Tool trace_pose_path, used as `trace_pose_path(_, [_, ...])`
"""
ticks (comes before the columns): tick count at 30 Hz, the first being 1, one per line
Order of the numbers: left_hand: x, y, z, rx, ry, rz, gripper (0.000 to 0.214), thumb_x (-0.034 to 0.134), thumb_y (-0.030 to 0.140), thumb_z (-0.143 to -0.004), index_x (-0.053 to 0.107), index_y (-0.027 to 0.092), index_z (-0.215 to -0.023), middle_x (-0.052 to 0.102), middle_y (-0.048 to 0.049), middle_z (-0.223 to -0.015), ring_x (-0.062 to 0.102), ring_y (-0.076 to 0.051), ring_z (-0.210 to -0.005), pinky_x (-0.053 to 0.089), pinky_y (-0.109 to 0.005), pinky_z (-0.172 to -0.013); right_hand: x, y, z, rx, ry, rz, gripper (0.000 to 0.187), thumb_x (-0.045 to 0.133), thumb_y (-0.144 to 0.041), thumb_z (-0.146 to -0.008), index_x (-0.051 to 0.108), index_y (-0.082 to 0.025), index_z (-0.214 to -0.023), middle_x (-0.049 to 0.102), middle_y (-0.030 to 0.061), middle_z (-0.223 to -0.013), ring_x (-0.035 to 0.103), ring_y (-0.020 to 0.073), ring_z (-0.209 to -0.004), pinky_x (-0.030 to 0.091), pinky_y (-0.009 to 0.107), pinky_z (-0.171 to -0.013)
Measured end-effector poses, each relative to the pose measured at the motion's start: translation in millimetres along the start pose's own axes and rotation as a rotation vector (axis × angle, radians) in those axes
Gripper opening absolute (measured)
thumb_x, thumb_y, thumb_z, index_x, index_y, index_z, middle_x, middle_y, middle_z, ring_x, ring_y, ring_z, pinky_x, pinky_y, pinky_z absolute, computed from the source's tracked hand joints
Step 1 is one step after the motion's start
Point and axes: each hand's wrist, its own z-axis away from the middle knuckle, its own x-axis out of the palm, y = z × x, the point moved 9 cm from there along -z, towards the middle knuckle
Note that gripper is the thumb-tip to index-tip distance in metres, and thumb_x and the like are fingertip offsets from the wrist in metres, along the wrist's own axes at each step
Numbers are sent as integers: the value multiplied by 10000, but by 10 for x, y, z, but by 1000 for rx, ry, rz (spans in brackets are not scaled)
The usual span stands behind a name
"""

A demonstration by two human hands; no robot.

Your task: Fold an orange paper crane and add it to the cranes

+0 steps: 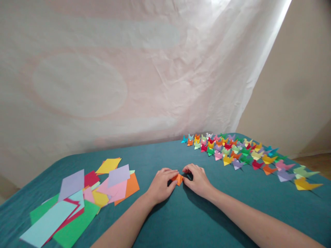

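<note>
A small, partly folded orange paper (178,178) lies on the teal tablecloth (207,213) between my two hands. My left hand (160,184) rests on the cloth with its fingers curled, pinching the paper's left side. My right hand (197,179) does the same from the right, fingertips pressed on the paper. Most of the orange piece is hidden under my fingers.
A loose pile of coloured paper sheets (85,196) lies at the left. Several rows of folded paper birds (240,153) in many colours stand at the right, reaching toward the table's right edge. A white creased sheet (129,69) hangs behind the table.
</note>
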Motion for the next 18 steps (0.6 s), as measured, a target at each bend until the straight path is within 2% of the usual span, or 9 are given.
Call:
trace_pose_path(10, [2,3,-6,-15,-11,15,338,481,281,-878,551,237,-1205,608,-19,-1191,501,-208,-1080,373,-369,-940,-28,-191,56,-119,-32,2,142,596,-172,-745,627,-229,-871,613,7,-871,532,178,-869,324,329,-805])
trace_pose_path(18, [-1,-22,-5,-19,-15,1,438,592,364,-810,537,228,-1222,607,-38,-1187,502,-220,-1084,367,-365,-944,-27,-232,52,-151,-50,-38,137,583,-127,-759,654,-216,-835,607,13,-845,544,164,-827,356,311,-768])
